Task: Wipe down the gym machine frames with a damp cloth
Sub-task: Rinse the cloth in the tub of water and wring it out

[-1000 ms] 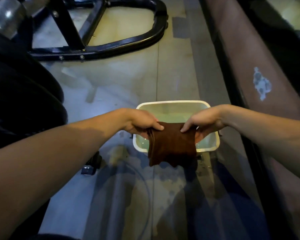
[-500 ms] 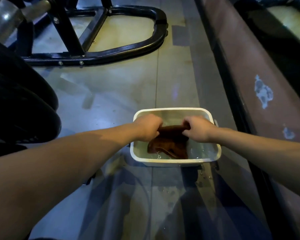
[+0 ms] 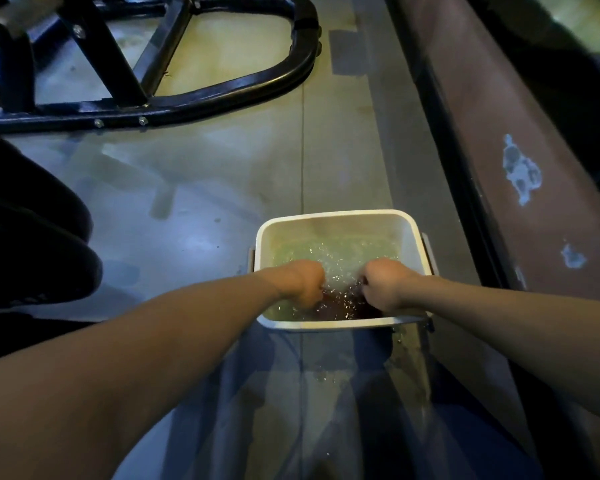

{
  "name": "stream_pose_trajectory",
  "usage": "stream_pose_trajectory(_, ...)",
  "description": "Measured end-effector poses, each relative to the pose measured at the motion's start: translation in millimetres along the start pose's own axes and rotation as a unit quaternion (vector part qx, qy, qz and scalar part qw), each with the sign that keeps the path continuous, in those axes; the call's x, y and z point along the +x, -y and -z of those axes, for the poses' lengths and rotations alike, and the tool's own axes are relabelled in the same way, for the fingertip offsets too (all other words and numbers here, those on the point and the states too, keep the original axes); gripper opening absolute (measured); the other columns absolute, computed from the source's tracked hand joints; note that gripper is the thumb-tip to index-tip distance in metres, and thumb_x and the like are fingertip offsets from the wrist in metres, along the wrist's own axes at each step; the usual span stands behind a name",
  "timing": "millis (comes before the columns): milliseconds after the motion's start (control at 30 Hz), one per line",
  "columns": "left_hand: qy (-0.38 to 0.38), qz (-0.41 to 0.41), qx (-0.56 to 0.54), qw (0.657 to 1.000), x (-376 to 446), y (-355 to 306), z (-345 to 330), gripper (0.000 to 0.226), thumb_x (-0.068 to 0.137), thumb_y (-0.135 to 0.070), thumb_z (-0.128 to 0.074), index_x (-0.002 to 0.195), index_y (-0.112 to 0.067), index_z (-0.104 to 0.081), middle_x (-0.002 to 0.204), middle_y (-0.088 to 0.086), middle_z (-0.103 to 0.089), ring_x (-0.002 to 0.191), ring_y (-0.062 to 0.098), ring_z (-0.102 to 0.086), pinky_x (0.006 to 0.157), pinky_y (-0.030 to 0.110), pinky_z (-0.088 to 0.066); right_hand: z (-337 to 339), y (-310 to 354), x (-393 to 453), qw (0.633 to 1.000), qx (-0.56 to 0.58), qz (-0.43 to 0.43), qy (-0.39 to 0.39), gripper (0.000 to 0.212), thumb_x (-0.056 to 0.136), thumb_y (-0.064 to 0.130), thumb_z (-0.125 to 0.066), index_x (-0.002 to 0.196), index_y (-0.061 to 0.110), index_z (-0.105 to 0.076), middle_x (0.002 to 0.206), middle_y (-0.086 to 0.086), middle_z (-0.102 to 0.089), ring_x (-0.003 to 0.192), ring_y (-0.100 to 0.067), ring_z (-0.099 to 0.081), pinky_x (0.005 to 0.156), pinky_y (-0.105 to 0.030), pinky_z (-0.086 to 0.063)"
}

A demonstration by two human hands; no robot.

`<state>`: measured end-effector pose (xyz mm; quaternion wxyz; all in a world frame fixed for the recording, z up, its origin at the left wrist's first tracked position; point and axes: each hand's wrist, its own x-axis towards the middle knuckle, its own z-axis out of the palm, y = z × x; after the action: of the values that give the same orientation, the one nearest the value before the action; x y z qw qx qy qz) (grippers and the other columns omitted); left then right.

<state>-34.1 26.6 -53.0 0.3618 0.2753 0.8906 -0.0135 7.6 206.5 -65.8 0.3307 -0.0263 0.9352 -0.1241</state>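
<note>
both hands — left hand (image 3: 303, 284) and right hand (image 3: 383, 284) — curl tight around the brown cloth (image 3: 340, 304) sunk in the white tub (image 3: 336, 220) of churning water, so lifting it unwrung would likely drip and slop over the floor (image 3: 222, 188) — a slip risk.

There was one view only, from a wide-angle camera worn on the person's head, so no second view shared any part of the scene. It looked forward and steeply down at the floor (image 3: 201, 188). Both forearms ran in from the near bottom corners toward the white tub (image 3: 329, 220) just right of centre, which sat close to the lens. The black machine frame (image 3: 229, 90) lay farther off at the upper left. A brown ledge (image 3: 499, 109) slanted along the right side. Straight lines bowed near the edges.
</note>
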Motion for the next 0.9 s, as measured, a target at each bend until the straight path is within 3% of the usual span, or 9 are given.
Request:
stream_pose_trajectory(67, -0.031, 0.016, -0.091, 0.995, 3.9, 3.8, 11.2, 0.019, 0.101, -0.018, -0.054, 0.101, -0.006, -0.069, 0.097, 0.010, -0.066, 0.092, 0.028, -0.061, 0.079, 0.034, -0.052, 12.6, -1.7, -3.8, 0.991, 0.113, -0.034, -0.057, 0.016, 0.097, 0.012, -0.051, 0.088, 0.014, -0.064, 0.088, -0.005, -0.064, 0.084, -0.022, -0.060, 0.061, -0.028, -0.043)
stream_pose_trajectory(200, -0.104, 0.022, -0.168, 0.980, 8.3, 15.1, 22.7, 0.019, 0.104, -0.017, -0.049, 0.111, -0.007, -0.064, 0.093, 0.008, -0.062, 0.089, 0.024, -0.059, 0.071, 0.030, -0.045, 22.0, -9.3, -2.1, 0.956, 0.248, -0.043, -0.153, 0.016, 0.102, 0.015, -0.049, 0.116, 0.019, -0.055, 0.102, -0.005, -0.063, 0.096, -0.025, -0.062, 0.074, -0.035, -0.050)
stream_pose_trajectory(400, -0.116, 0.005, -0.042, 0.992, -2.9, 19.9, 16.8, 0.013, 0.097, -0.012, -0.059, 0.108, -0.014, -0.065, 0.106, 0.007, -0.066, 0.099, 0.029, -0.062, 0.081, 0.036, -0.050, 5.8, -2.2, -3.9, 0.991, 0.111, 0.004, -0.074, 0.039, 0.103, 0.021, -0.056, 0.141, 0.026, -0.051, 0.134, -0.005, -0.051, 0.115, -0.026, -0.054, 0.099, -0.038, -0.050)
stream_pose_trajectory(467, -0.077, -0.002, -0.017, 0.997, -5.8, 17.6, 4.9, 0.010, 0.096, -0.014, -0.061, 0.106, -0.017, -0.062, 0.101, 0.003, -0.061, 0.096, 0.027, -0.060, 0.077, 0.034, -0.045, -4.3, 2.0, -2.4, 0.997, 0.069, 0.013, -0.020, 0.029, 0.102, 0.023, -0.056, 0.130, 0.024, -0.056, 0.123, -0.006, -0.057, 0.109, -0.026, -0.055, 0.094, -0.037, -0.049)
stream_pose_trajectory(533, -0.044, -0.015, 0.024, 0.999, -3.5, 16.4, -4.1, 0.015, 0.096, -0.016, -0.062, 0.111, -0.015, -0.061, 0.104, 0.004, -0.062, 0.095, 0.027, -0.059, 0.076, 0.034, -0.043, -12.4, 4.0, 2.7, 1.000, 0.018, 0.015, -0.008, 0.008, 0.099, 0.016, -0.056, 0.099, 0.024, -0.058, 0.103, -0.003, -0.061, 0.098, -0.026, -0.056, 0.081, -0.032, -0.044)
stream_pose_trajectory(600, -0.025, -0.021, 0.060, 0.998, -1.3, 16.0, -4.1, 0.017, 0.094, -0.018, -0.063, 0.110, -0.014, -0.062, 0.109, 0.007, -0.065, 0.095, 0.028, -0.059, 0.075, 0.034, -0.043, -12.5, 5.1, 5.2, 1.000, -0.014, 0.008, -0.007, 0.021, 0.098, 0.016, -0.057, 0.080, 0.025, -0.054, 0.086, 0.000, -0.059, 0.089, -0.026, -0.057, 0.074, -0.030, -0.041)
stream_pose_trajectory(700, -0.015, -0.006, 0.024, 1.000, -4.9, 13.1, 7.7, 0.010, 0.093, -0.016, -0.061, 0.103, -0.015, -0.058, 0.107, 0.009, -0.064, 0.094, 0.027, -0.057, 0.077, 0.034, -0.047, -1.2, 8.6, 3.8, 1.000, 0.004, -0.004, -0.007, 0.013, 0.097, 0.020, -0.059, 0.087, 0.020, -0.067, 0.085, 0.000, -0.065, 0.086, -0.023, -0.061, 0.072, -0.031, -0.048)
stream_pose_trajectory(800, -0.052, 0.014, -0.128, 0.990, -13.0, 14.0, 23.0, 0.012, 0.092, -0.009, -0.057, 0.103, -0.014, -0.054, 0.099, 0.007, -0.060, 0.094, 0.025, -0.056, 0.078, 0.032, -0.048, 15.7, 12.4, -5.1, 0.988, 0.143, -0.020, -0.057, 0.014, 0.097, 0.020, -0.060, 0.084, 0.016, -0.066, 0.087, -0.005, -0.068, 0.081, -0.019, -0.062, 0.062, -0.027, -0.046)
stream_pose_trajectory(900, -0.122, 0.035, -0.236, 0.963, -14.4, 23.2, 31.2, 0.019, 0.092, -0.009, -0.055, 0.110, -0.010, -0.058, 0.096, 0.004, -0.060, 0.095, 0.025, -0.057, 0.078, 0.034, -0.050, 29.5, 7.0, -11.0, 0.944, 0.303, -0.032, -0.127, 0.022, 0.100, 0.029, -0.058, 0.096, 0.011, -0.070, 0.092, -0.008, -0.070, 0.088, -0.021, -0.065, 0.071, -0.031, -0.054)
